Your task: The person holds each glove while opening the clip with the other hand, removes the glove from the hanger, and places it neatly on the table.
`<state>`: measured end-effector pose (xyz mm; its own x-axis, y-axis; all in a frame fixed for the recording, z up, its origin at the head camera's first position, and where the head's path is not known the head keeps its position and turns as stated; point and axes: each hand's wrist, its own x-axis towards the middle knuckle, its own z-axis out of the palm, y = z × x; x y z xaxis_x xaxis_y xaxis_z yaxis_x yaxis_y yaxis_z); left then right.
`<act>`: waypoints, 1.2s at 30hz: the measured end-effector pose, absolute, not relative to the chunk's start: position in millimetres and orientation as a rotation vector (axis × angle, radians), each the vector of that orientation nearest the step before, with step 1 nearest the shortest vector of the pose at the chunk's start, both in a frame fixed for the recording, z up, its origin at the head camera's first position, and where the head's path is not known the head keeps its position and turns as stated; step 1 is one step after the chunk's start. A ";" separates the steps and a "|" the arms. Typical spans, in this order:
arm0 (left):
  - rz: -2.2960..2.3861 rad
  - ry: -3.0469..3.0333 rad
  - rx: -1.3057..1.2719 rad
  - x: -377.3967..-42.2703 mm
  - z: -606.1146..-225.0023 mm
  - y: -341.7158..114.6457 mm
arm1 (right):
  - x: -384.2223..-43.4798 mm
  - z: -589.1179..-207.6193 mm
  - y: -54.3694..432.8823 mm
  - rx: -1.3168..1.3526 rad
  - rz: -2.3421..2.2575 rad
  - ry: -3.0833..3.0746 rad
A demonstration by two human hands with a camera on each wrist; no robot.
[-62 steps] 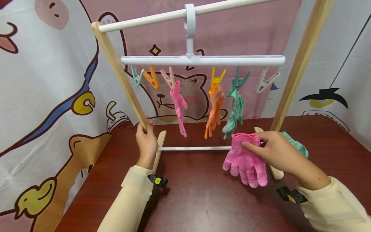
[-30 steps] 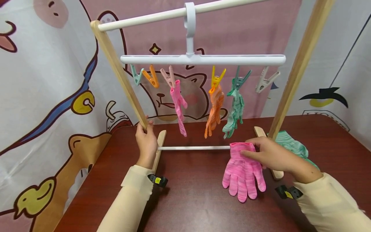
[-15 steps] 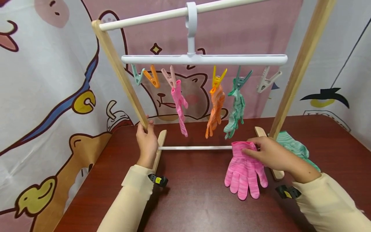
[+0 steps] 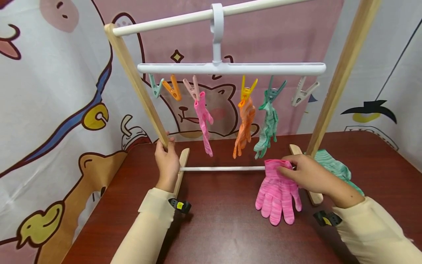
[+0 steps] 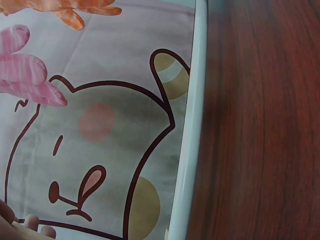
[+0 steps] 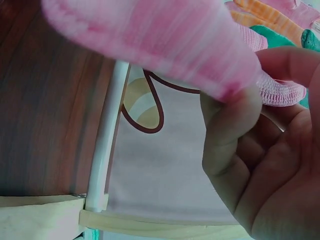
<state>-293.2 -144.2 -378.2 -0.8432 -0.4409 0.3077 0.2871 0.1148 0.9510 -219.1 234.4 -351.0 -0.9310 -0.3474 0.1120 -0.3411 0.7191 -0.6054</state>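
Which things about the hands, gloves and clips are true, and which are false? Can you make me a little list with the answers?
1. The right hand holds a pink glove. True.
2. The left hand holds that pink glove too. False: it grips a wooden post.
3. A yellow clip holds an orange glove. True.
4. The white clip holds a glove. False: no glove hangs from it.
5. The hanger is white. True.

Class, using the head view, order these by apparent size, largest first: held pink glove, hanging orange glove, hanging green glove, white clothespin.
1. Held pink glove
2. Hanging orange glove and hanging green glove: too alike to rank
3. White clothespin
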 end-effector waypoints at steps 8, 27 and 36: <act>-1.777 -1.876 0.150 -293.6 -378.4 -145.5 | -219.6 -351.7 234.4 -0.583 -0.993 2.928; -1.779 -1.868 0.138 -294.5 -378.3 -144.9 | -224.1 -360.2 233.4 -0.542 -0.986 2.910; -1.776 -1.864 0.142 -293.7 -378.9 -145.2 | -228.7 -366.3 234.8 -0.533 -0.923 2.958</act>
<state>-293.7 -145.2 -378.9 -0.8399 -0.4414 0.3158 0.2939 0.1191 0.9484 -228.7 234.8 -366.3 -0.9425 -0.3184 0.1017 -0.3198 0.7702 -0.5518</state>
